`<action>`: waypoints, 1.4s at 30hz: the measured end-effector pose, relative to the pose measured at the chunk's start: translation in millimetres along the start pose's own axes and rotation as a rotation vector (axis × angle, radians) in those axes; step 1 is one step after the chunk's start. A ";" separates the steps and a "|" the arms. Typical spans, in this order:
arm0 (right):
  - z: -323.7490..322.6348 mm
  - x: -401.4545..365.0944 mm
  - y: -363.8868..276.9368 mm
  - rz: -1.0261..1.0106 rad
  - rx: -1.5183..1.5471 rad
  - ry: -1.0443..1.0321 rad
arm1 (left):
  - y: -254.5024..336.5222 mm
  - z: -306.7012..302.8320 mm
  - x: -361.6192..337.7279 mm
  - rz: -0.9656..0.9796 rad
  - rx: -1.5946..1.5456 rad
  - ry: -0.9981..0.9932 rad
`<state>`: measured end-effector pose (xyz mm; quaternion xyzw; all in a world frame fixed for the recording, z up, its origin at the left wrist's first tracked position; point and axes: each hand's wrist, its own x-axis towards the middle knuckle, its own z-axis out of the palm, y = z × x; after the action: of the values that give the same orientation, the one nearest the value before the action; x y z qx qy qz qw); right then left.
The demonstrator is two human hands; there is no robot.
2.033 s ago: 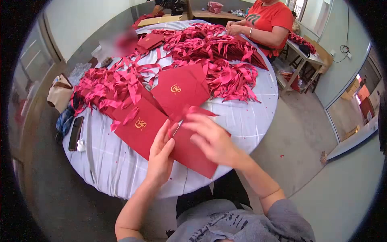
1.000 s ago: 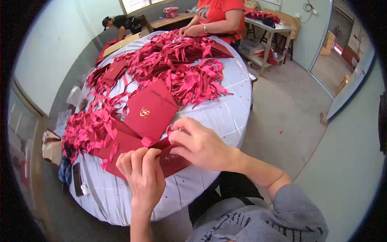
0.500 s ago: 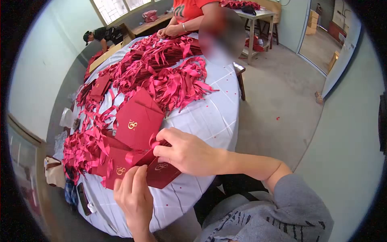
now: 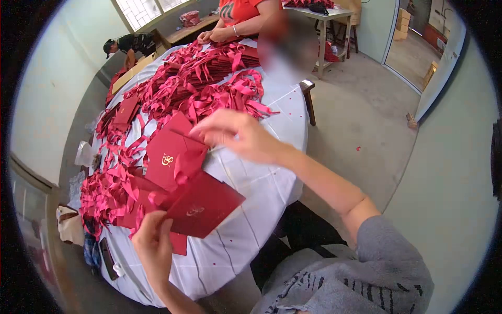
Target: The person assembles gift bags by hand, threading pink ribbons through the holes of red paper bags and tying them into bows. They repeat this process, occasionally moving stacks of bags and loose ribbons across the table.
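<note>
My left hand (image 4: pixel 154 238) pinches the lower left corner of a dark red folded paper gift bag (image 4: pixel 212 201) with a gold monogram, thumb in front. A pink-red ribbon (image 4: pixel 187 166) loops up at its top edge. My right hand (image 4: pixel 238 137) is raised above the table, fingers stretched and slightly bent, nothing visible in them. Its fingertips overlap the upper edge of another flat red bag (image 4: pixel 166 157), which lies behind the held one with its gold monogram facing up. More red bags lie partly hidden beneath.
Heaps of red bags with ribbons (image 4: pixel 209 73) cover much of the white-clothed round table (image 4: pixel 261 183). A phone (image 4: pixel 109 259) lies near the left edge. A person in a red shirt (image 4: pixel 246 13) works across the table; another person (image 4: pixel 130 47) bends over at the back left. A stool (image 4: pixel 308 91) stands right.
My right hand has let go of the held bag and moved up and away from it. The bag has swung to face me more, still in my left hand.
</note>
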<state>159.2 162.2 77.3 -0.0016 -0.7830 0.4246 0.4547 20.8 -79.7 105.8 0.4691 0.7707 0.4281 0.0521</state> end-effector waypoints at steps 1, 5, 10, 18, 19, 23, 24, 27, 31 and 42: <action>-5.9 6.5 13.4 0.103 -0.050 0.029 | 0.3 3.9 3.2 0.061 -0.042 0.047; -10.2 5.2 91.8 0.035 -0.722 -0.135 | -0.7 13.7 11.1 0.009 -0.083 0.056; 6.7 -7.5 135.6 -0.088 -1.054 -0.095 | -19.7 26.8 19.4 0.281 0.066 0.101; 5.3 -11.5 123.4 -0.125 -0.861 0.024 | -19.8 22.2 18.1 0.360 0.130 0.123; 4.2 -9.5 118.9 -0.128 -0.870 0.019 | -20.1 22.4 18.2 0.361 0.120 0.126; 2.4 -3.6 110.7 -0.128 -0.720 0.106 | -28.8 20.8 18.0 0.290 0.041 0.103; 3.0 -0.9 108.1 -0.215 -0.686 0.183 | -28.7 19.1 18.2 0.307 0.045 0.095; 2.9 8.3 91.5 -0.239 -0.530 0.250 | -25.0 16.2 17.0 0.363 0.094 0.105; 3.9 26.5 51.3 -0.093 -0.235 0.243 | -16.1 10.6 13.7 0.311 0.264 0.086; 7.7 57.2 19.1 0.243 0.237 0.052 | -26.9 7.1 14.7 0.184 0.084 0.075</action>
<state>112.9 191.6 103.5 -0.0535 -0.7094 0.5657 0.4170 -2.1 -69.2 87.0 0.5232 0.7431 0.4157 -0.0361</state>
